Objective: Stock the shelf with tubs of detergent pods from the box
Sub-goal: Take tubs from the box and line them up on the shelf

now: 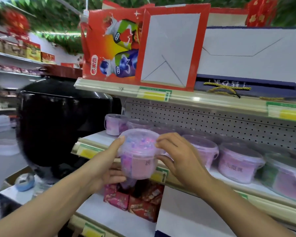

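A clear, lidded tub (pixel 138 156) of pink and purple pods is held in front of the shelf (pixel 99 136) edge, cradled low on its side by the left hand (pixel 108 165) and pinched at lid rim and wall by the right hand (pixel 179 156). It is judged light, stiff and somewhat slick, best taken by both sides under the rim. Like tubs (pixel 238 161) are seen standing on the shelf to the right.
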Demonstrator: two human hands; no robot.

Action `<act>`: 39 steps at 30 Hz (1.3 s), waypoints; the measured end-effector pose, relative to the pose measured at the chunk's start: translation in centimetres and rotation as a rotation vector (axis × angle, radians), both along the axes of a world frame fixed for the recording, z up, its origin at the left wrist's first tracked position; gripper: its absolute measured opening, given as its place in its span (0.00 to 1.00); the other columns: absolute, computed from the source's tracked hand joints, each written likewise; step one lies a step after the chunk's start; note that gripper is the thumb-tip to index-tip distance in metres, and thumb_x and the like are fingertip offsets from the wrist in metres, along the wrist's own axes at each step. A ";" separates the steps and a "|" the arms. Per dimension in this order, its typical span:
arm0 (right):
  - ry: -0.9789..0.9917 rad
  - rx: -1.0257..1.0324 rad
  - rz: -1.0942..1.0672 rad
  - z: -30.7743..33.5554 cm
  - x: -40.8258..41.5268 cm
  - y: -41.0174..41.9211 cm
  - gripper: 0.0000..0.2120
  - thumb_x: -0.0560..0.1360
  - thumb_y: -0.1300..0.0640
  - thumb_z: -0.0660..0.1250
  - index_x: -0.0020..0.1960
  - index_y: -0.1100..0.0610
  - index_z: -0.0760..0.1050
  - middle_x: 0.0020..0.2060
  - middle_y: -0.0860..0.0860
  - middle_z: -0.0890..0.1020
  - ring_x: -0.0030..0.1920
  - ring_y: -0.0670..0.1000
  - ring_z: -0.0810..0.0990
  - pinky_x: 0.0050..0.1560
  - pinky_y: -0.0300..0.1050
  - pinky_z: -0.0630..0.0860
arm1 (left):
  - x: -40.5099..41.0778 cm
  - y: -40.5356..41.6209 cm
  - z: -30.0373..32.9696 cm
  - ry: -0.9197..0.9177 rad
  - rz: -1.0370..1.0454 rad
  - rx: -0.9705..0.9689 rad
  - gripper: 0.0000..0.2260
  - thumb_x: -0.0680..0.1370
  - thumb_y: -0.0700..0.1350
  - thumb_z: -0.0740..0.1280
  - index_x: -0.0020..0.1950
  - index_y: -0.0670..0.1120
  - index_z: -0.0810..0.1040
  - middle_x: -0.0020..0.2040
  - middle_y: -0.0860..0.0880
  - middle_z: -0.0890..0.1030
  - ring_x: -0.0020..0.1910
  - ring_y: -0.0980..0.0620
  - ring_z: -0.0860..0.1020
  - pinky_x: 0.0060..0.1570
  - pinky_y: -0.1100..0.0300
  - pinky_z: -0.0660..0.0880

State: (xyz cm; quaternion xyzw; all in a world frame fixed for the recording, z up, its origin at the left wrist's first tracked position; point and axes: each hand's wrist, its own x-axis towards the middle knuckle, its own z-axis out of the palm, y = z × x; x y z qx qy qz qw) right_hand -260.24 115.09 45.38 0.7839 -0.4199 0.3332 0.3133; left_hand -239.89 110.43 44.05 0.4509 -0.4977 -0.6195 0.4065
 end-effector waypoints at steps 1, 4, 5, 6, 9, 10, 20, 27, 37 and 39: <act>0.009 -0.011 -0.014 0.3 0.8 -0.7 0.09 0.68 0.58 0.73 0.46 0.59 0.76 0.46 0.51 0.79 0.46 0.53 0.78 0.40 0.45 0.75 | 0.5 -0.7 0.2 0.006 0.035 -0.040 0.26 0.72 0.66 0.62 0.56 0.45 0.75 0.52 0.41 0.80 0.46 0.44 0.82 0.39 0.55 0.77; -0.023 -0.016 -0.023 1.3 2.9 -2.9 0.10 0.67 0.60 0.75 0.43 0.58 0.75 0.44 0.51 0.79 0.42 0.52 0.78 0.33 0.40 0.69 | 1.6 -2.5 0.9 0.027 0.114 -0.210 0.15 0.76 0.59 0.62 0.56 0.51 0.73 0.53 0.46 0.76 0.48 0.44 0.81 0.50 0.49 0.78; -0.032 -0.017 -0.029 1.5 3.5 -3.8 0.11 0.66 0.60 0.76 0.43 0.58 0.75 0.43 0.51 0.78 0.41 0.52 0.78 0.29 0.39 0.69 | 1.9 -3.1 1.0 0.005 0.123 -0.271 0.12 0.77 0.58 0.62 0.55 0.52 0.73 0.53 0.49 0.76 0.48 0.45 0.81 0.53 0.48 0.77; -0.034 -0.014 -0.041 1.7 3.9 -4.7 0.12 0.64 0.60 0.77 0.42 0.58 0.74 0.42 0.51 0.78 0.40 0.53 0.78 0.27 0.39 0.68 | 2.1 -3.8 0.9 -0.044 0.133 -0.337 0.11 0.76 0.58 0.63 0.54 0.54 0.73 0.54 0.51 0.77 0.49 0.47 0.81 0.53 0.50 0.77; -0.025 0.015 -0.119 1.5 5.0 -7.1 0.14 0.61 0.58 0.79 0.41 0.57 0.75 0.39 0.51 0.79 0.37 0.54 0.79 0.26 0.39 0.67 | 2.7 -6.0 0.0 -0.384 0.183 -0.570 0.19 0.73 0.57 0.69 0.61 0.55 0.70 0.57 0.53 0.77 0.52 0.51 0.79 0.49 0.55 0.75; -0.025 0.027 -0.146 1.3 5.3 -7.7 0.14 0.61 0.58 0.79 0.41 0.57 0.76 0.38 0.51 0.79 0.37 0.54 0.79 0.26 0.40 0.69 | 2.9 -6.8 -0.4 -0.538 0.206 -0.629 0.25 0.71 0.57 0.71 0.65 0.54 0.68 0.59 0.52 0.76 0.54 0.50 0.78 0.52 0.54 0.75; 0.041 0.073 -0.397 1.8 5.7 -12.0 0.18 0.52 0.54 0.83 0.38 0.55 0.80 0.33 0.51 0.80 0.35 0.55 0.80 0.33 0.45 0.74 | 1.4 -11.6 -0.4 -0.933 0.357 -0.800 0.28 0.67 0.63 0.71 0.59 0.48 0.72 0.59 0.50 0.75 0.59 0.47 0.70 0.56 0.53 0.70; 0.243 0.275 -0.521 2.0 5.9 -11.9 0.19 0.72 0.60 0.66 0.63 0.58 0.71 0.59 0.57 0.75 0.62 0.58 0.70 0.63 0.53 0.64 | 0.6 -12.7 -0.6 -1.112 0.291 -0.766 0.31 0.71 0.64 0.67 0.66 0.48 0.66 0.66 0.48 0.72 0.65 0.45 0.67 0.60 0.51 0.67; 0.118 0.202 -0.386 0.7 5.2 -4.5 0.26 0.68 0.58 0.73 0.64 0.61 0.72 0.61 0.59 0.75 0.64 0.61 0.71 0.63 0.54 0.68 | 1.5 -7.1 -1.7 -1.070 0.282 -0.961 0.31 0.74 0.54 0.68 0.73 0.48 0.61 0.70 0.45 0.66 0.68 0.44 0.65 0.62 0.50 0.67; 0.075 0.257 -0.373 -0.7 4.8 -2.3 0.24 0.69 0.56 0.71 0.64 0.61 0.71 0.61 0.58 0.74 0.61 0.61 0.73 0.59 0.53 0.71 | 0.9 -4.9 -2.3 -1.030 0.253 -1.044 0.28 0.74 0.52 0.68 0.72 0.48 0.63 0.68 0.46 0.69 0.66 0.44 0.67 0.59 0.51 0.68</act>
